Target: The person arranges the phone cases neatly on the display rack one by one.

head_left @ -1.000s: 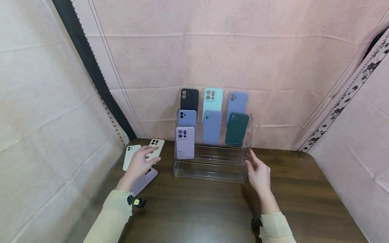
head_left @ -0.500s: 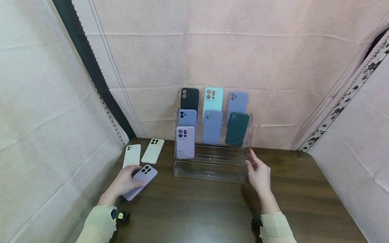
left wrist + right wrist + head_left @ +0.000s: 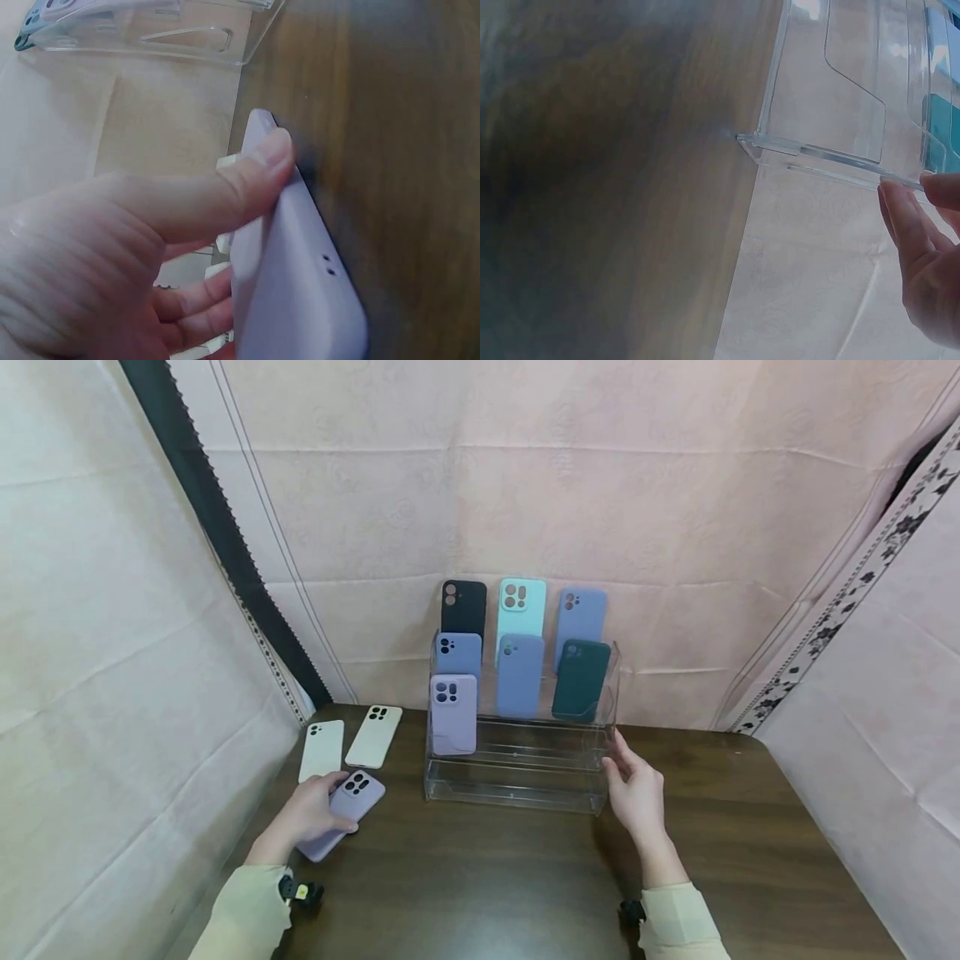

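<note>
My left hand (image 3: pixel 306 814) pinches a lavender phone case (image 3: pixel 363 800) by its long edges, on the left of the table. In the left wrist view, the thumb lies along one side of the phone case (image 3: pixel 300 285), with the other fingers partly hidden behind it. My right hand (image 3: pixel 637 797) holds the right side of a clear tiered display stand (image 3: pixel 517 795). Seen from the right wrist, thumb and fingers pinch the edge of the stand's side panel (image 3: pixel 855 105). Another lavender case (image 3: pixel 453 727) stands at the left of a lower tier.
A white case (image 3: pixel 322 750) and a cream case (image 3: pixel 373 739) lie flat beyond my left hand. Upper tiers hold several upright cases, among them a black one (image 3: pixel 463 608), a turquoise one (image 3: pixel 522 618) and a dark green one (image 3: pixel 582 681). Cloth walls (image 3: pixel 600 510) enclose the table.
My left hand has come back from over the cream case to the lavender case and taken hold of it. My right hand stays on the stand.
</note>
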A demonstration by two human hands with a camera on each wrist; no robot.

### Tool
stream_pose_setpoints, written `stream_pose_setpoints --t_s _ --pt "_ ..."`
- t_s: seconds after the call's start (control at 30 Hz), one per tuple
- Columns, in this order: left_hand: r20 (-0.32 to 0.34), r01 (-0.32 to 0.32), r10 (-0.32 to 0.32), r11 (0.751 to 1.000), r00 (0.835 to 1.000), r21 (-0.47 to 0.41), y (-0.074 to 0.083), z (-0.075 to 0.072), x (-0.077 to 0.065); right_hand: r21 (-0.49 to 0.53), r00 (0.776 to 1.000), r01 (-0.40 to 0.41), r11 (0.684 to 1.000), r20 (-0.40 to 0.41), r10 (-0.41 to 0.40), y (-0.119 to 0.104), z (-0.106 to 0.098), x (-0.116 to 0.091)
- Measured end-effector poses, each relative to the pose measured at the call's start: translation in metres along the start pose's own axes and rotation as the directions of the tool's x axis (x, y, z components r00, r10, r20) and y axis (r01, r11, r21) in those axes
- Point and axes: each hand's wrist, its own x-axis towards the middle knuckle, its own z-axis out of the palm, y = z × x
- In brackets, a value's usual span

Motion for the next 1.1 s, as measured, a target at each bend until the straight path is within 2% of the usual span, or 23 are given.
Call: stream_pose_setpoints --t_s 0.23,0.47,0.67,0.87,1.1 --pt "0.015 0.042 -0.043 0.997 0.999 0.071 0.004 0.000 0.005 -0.002 1.000 -0.016 1.000 0.019 0.017 0.000 0.001 0.000" --pt "0.004 0.049 -0.050 0.991 0.999 0.124 0.010 -0.001 0.007 -0.004 1.000 -0.010 1.000 0.012 0.010 0.000 0.001 0.001" --pt "0.013 0.063 -0.064 0.994 0.998 0.085 0.018 -0.002 0.005 -0.003 1.000 -0.019 1.000 0.008 0.019 0.000 0.000 0.000" --pt "0.026 0.016 -0.017 0.999 1.000 0.044 0.023 0.001 0.007 0.008 1.000 -0.017 1.000 0.007 0.017 0.001 0.000 -0.002" --pt "0.035 0.044 -0.044 0.999 0.998 -0.005 0.020 0.002 0.006 0.001 1.000 -0.013 1.000 0.023 0.013 0.001 -0.001 -0.001"
